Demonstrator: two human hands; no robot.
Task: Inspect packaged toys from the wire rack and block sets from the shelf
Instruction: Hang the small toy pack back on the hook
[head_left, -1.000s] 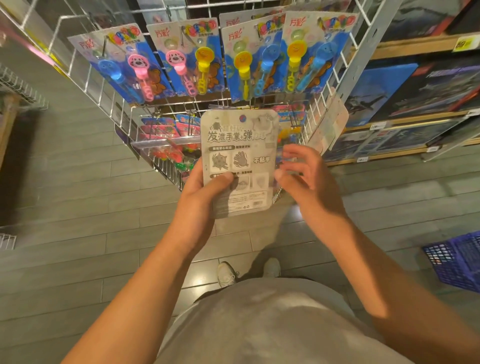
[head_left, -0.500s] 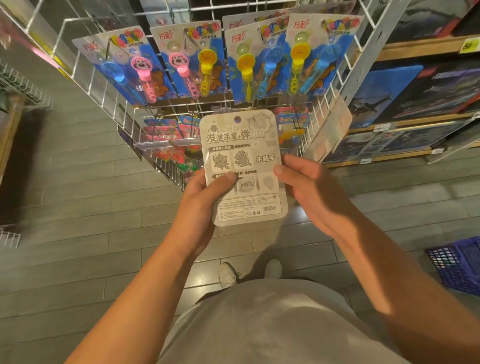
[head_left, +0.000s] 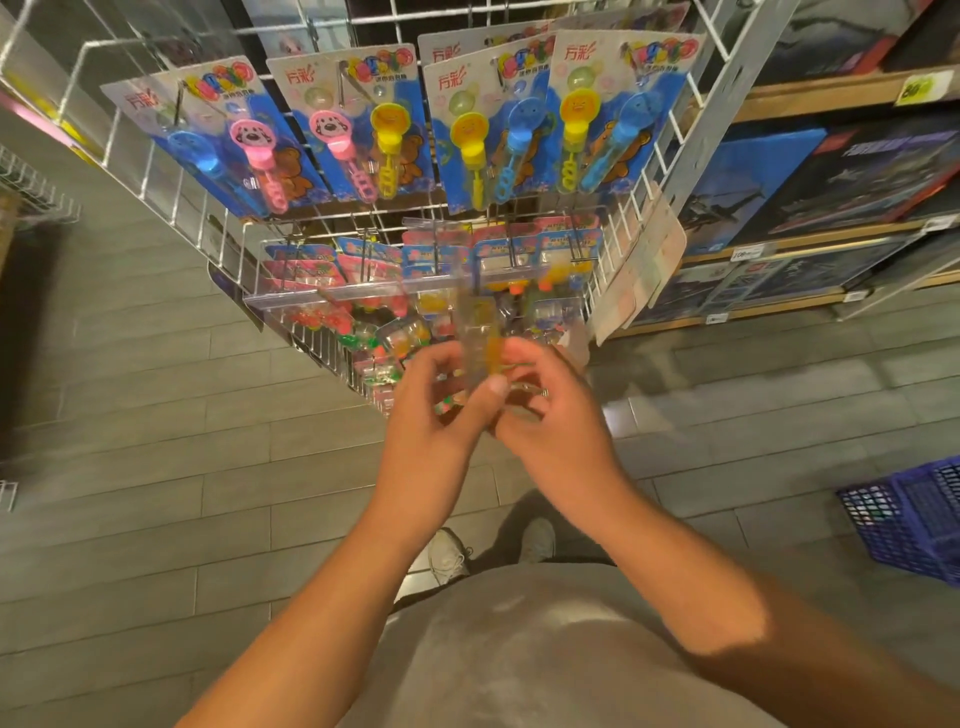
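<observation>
**Toy aisle, pack edge-on in both hands**

Grey plank floor all around you, and nothing much on the far left except a bit of wire basket. Moving right you've got the rack, with the bubble wands hung on hooks up top so their cards face out at eye level, and smaller packs crowded on the lower pegs behind a clear strip.

Your left hand is closed on the pack from below, thumb pressed up against its near side. It's blurred, but the pack looks turned edge-on to you, clear with something orange inside. My guess is you're mid-flip to check the other face, which is why it's raised in front of the lower pegs rather than hanging on one.

Your right hand pinches the same pack from the other side, fingers curled, so both hands share it. That two-sided hold makes sense for spinning a thin card without dropping it.

Further right, the shelf carries the block sets, flat boxes untouched so far. A blue crate sits on the floor at the edge.
</observation>
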